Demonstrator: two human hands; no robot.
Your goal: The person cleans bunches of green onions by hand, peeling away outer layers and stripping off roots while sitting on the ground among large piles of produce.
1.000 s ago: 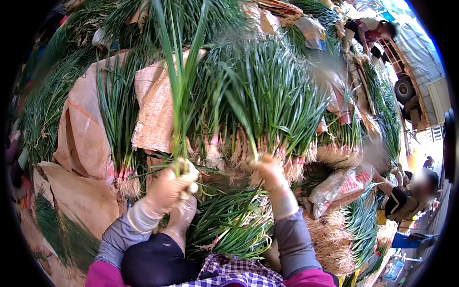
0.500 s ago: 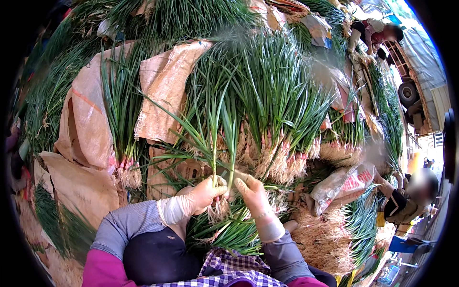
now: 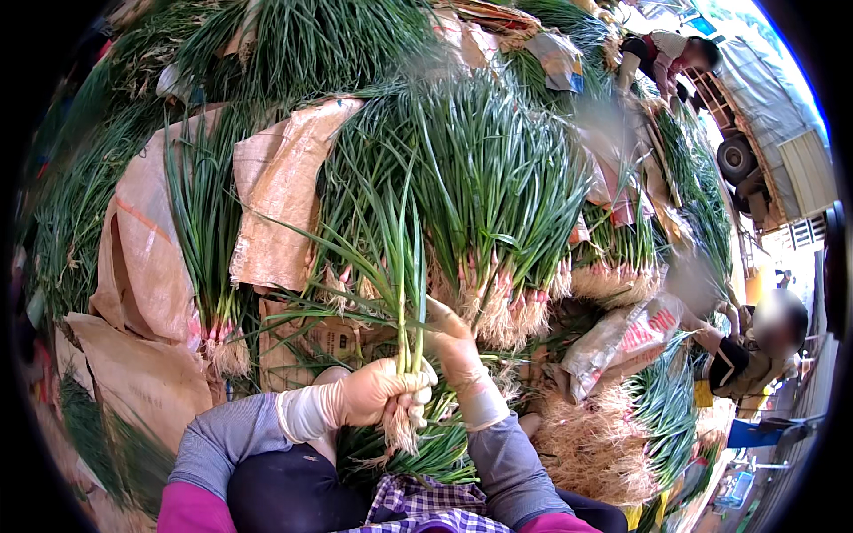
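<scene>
My gloved left hand (image 3: pixel 378 391) is closed round the lower stems of a few green garlic stalks (image 3: pixel 404 324), held upright in front of me. Their pale roots (image 3: pixel 400 433) hang below the fist, and the long leaves fan out above it. Just right of the stems, my gloved right hand (image 3: pixel 453 346) is raised with its fingers stretched upward, slightly blurred; it seems to hold nothing. More loose green garlic (image 3: pixel 444 453) lies in front of my lap. Beyond my hands spreads a large pile of the same plants (image 3: pixel 498 204), pinkish bases and roots toward me.
Tan woven sacks (image 3: pixel 284 200) lie between the bundles at left. A white sack (image 3: pixel 622 351) rests on a rooty pile (image 3: pixel 595 435) at right. One person (image 3: pixel 764 355) sits at the right, another (image 3: pixel 662 67) bends farther back beside a truck (image 3: pixel 755 142).
The separate stalk at my right fingers now stands together with the others in my left hand. My right hand has come off the stem base and points upward. The view has shifted slightly.
</scene>
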